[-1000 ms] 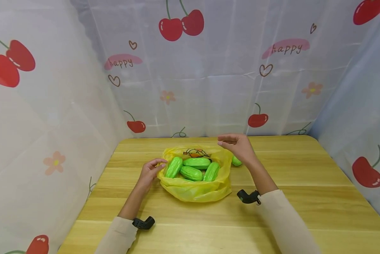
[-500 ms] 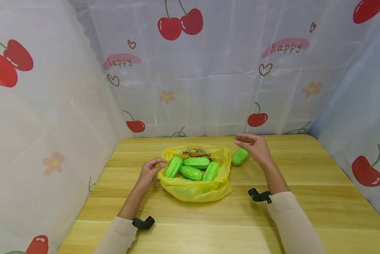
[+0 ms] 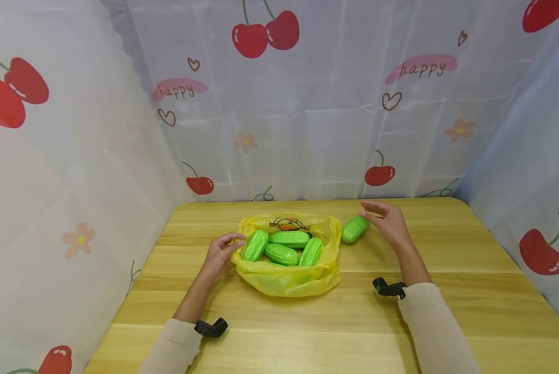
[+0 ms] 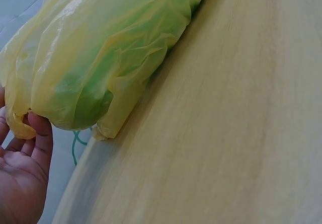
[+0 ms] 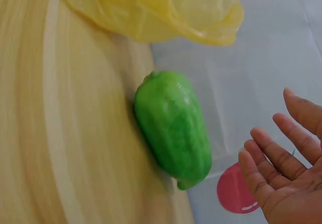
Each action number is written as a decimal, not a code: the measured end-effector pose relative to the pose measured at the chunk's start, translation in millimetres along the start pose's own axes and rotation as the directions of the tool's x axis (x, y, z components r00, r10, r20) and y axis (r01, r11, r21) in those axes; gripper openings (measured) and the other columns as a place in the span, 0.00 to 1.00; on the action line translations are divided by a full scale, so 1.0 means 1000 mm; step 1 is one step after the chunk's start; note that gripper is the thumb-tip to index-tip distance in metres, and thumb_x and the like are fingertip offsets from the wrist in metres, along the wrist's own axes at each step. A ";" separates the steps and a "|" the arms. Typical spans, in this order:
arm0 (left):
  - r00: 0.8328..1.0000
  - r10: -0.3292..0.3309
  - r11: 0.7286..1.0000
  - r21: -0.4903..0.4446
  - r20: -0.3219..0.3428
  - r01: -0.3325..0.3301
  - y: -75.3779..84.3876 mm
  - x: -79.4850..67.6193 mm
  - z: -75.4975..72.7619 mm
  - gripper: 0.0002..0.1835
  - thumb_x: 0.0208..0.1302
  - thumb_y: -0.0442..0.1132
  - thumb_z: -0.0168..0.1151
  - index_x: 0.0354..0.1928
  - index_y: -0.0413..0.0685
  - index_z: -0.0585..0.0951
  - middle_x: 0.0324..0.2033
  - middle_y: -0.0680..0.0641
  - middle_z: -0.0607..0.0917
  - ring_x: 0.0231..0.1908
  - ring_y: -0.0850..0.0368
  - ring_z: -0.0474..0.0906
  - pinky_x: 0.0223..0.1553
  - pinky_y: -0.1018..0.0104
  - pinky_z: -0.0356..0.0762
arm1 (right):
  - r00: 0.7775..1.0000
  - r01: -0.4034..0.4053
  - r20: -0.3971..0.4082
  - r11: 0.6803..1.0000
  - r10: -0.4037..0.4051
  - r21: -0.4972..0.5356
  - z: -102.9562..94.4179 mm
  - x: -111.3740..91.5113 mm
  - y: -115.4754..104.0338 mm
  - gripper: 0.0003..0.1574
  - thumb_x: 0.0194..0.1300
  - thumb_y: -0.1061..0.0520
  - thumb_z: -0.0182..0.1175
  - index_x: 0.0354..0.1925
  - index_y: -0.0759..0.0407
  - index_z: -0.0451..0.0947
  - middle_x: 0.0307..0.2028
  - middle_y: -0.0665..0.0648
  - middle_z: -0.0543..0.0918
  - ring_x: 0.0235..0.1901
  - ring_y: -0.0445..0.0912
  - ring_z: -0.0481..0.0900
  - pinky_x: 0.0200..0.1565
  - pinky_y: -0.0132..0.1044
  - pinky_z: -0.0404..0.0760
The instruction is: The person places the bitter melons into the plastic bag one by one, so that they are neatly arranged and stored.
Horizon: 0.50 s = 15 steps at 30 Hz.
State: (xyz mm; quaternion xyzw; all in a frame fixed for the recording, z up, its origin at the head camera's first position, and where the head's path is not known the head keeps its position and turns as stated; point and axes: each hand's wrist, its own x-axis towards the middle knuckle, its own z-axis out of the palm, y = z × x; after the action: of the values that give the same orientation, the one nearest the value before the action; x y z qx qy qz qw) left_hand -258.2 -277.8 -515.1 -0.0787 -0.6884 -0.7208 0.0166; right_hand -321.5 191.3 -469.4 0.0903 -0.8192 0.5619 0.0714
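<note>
A yellow plastic bag (image 3: pixel 286 283) stands on the table, mouth up, with several bright green ridged gourds (image 3: pixel 281 255) inside. My left hand (image 3: pixel 221 254) pinches the bag's left rim; in the left wrist view the thumb and fingers (image 4: pixel 42 138) hold a gathered bit of the film. Just right of the bag, one more green gourd (image 3: pixel 355 229) lies on the table. Over its far right end is my right hand (image 3: pixel 388 224), fingers relaxed and holding nothing. The right wrist view shows a gap between those fingers (image 5: pixel 271 153) and the gourd (image 5: pixel 173 126).
The light wooden table (image 3: pixel 270 343) runs up to a white curtain (image 3: pixel 326 135) printed with cherries at the back and sides. A black wrist camera (image 3: pixel 211 328) sits on the left forearm, another black camera (image 3: pixel 388 287) on the right.
My right hand has moved right from above the bag's right rim to the loose gourd's far end, uncovering that gourd. My left hand and the bag have stayed in place.
</note>
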 end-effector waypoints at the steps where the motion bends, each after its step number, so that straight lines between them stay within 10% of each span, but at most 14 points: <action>1: 1.000 0.004 1.000 0.001 0.000 -0.004 0.000 0.000 0.000 0.16 0.73 0.34 0.62 0.54 0.27 0.80 0.45 0.54 0.84 0.14 0.68 0.53 0.21 0.63 0.47 | 1.000 0.010 0.007 1.000 -0.010 -0.005 -0.001 0.001 0.003 0.32 0.71 0.49 0.66 0.67 0.63 0.75 0.65 0.64 0.77 0.67 0.57 0.71 0.63 0.44 0.74; 15: 1.000 0.028 0.999 -0.015 -0.003 -0.028 0.000 -0.001 0.002 0.13 0.70 0.36 0.66 0.50 0.33 0.83 0.45 0.52 0.84 0.18 0.66 0.55 0.20 0.69 0.52 | 0.983 0.009 0.182 0.999 -0.001 -0.044 -0.004 0.008 0.031 0.38 0.71 0.57 0.65 0.74 0.64 0.65 0.75 0.66 0.62 0.76 0.64 0.51 0.70 0.62 0.57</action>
State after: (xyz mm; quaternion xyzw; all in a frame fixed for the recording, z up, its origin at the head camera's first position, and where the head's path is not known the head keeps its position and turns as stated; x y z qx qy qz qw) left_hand -257.1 -276.1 -515.5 -0.0874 -0.6816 -0.7260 0.0272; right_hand -336.6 205.5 -494.7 0.1415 -0.8345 0.5326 -0.0001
